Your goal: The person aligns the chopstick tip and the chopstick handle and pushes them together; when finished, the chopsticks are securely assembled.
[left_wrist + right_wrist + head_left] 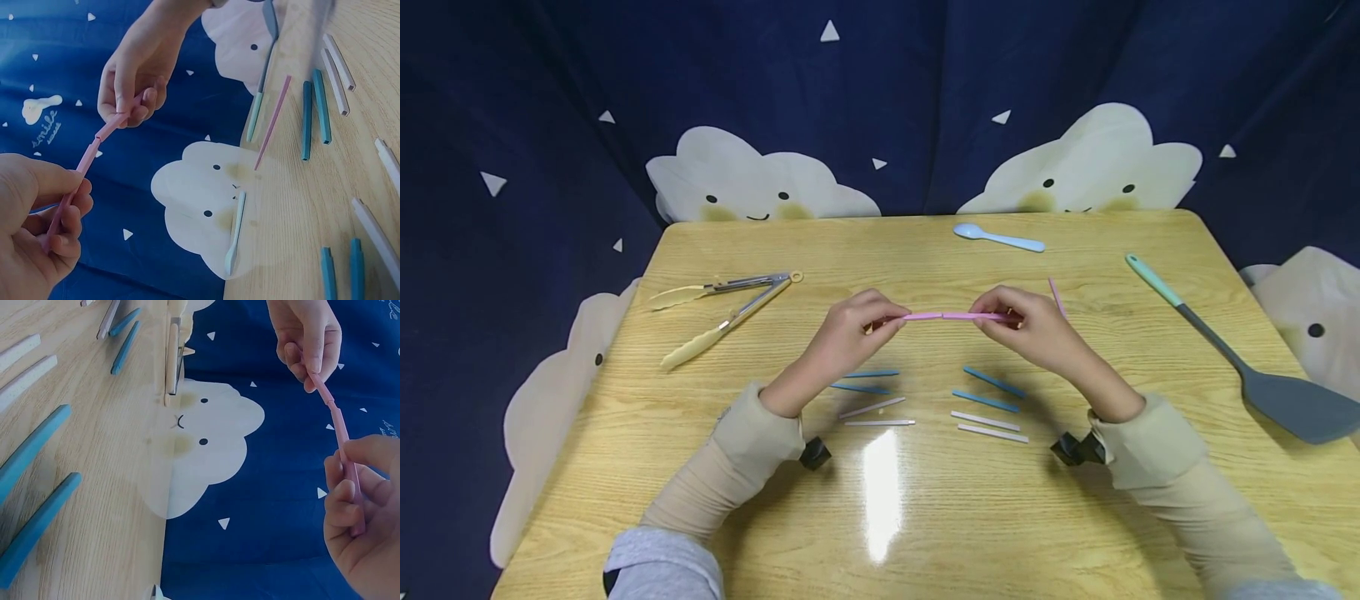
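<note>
Two slim pink sticks meet end to end above the table, at a slight angle. My left hand (859, 329) pinches the left pink stick (923, 316) between thumb and fingers. With its fingers curled round it, my right hand (1028, 327) grips the right pink stick (958, 316). In the right wrist view a narrower tip shows at the joint; whether one stick sits inside the other I cannot tell. A third pink stick (1057, 297) lies on the table behind the right hand. Blue sticks (985, 400) and pale sticks (992, 433) lie below both hands in two groups.
Yellow-tipped tongs (730, 321) lie spread at the left of the wooden table (820, 517). A light blue spoon (1000, 239) lies near the back edge. At the right is a grey spatula (1240, 367) with a mint handle. A dark curtain hangs behind.
</note>
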A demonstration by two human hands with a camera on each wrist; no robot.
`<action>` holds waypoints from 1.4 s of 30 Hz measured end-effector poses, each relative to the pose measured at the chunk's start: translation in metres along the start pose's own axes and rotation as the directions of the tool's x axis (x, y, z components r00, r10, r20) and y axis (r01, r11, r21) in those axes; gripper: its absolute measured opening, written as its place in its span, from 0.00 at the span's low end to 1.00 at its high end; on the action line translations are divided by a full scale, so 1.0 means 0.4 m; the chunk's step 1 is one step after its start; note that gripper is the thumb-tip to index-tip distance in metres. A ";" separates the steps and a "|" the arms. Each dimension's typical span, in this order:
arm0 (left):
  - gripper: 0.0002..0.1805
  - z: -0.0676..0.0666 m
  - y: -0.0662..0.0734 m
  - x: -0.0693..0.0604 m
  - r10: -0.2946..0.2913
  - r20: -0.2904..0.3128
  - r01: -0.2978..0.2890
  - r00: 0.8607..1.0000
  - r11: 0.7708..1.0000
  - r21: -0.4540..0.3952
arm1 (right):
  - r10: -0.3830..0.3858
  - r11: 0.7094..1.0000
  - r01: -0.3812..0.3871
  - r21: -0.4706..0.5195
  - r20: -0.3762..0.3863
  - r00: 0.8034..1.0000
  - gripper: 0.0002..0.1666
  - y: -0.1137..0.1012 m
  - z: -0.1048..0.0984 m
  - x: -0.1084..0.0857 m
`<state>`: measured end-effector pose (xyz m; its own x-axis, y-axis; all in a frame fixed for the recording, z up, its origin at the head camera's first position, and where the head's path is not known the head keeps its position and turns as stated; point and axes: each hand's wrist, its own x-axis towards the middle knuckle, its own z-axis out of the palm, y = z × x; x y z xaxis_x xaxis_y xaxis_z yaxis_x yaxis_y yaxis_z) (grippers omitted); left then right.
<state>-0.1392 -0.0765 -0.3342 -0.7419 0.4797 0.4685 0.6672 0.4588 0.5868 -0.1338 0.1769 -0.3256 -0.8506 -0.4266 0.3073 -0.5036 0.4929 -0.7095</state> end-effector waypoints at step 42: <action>0.05 0.009 0.025 -0.001 0.099 -0.079 -0.100 0.992 0.995 -0.008 | -0.147 0.988 0.150 0.030 -0.089 0.985 0.07 -0.029 0.006 -0.005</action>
<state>-0.1319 -0.0694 -0.3307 -0.6749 0.4625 0.5750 0.7377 0.4027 0.5419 -0.1259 0.1702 -0.3194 -0.7772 -0.4255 0.4636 -0.6210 0.4001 -0.6739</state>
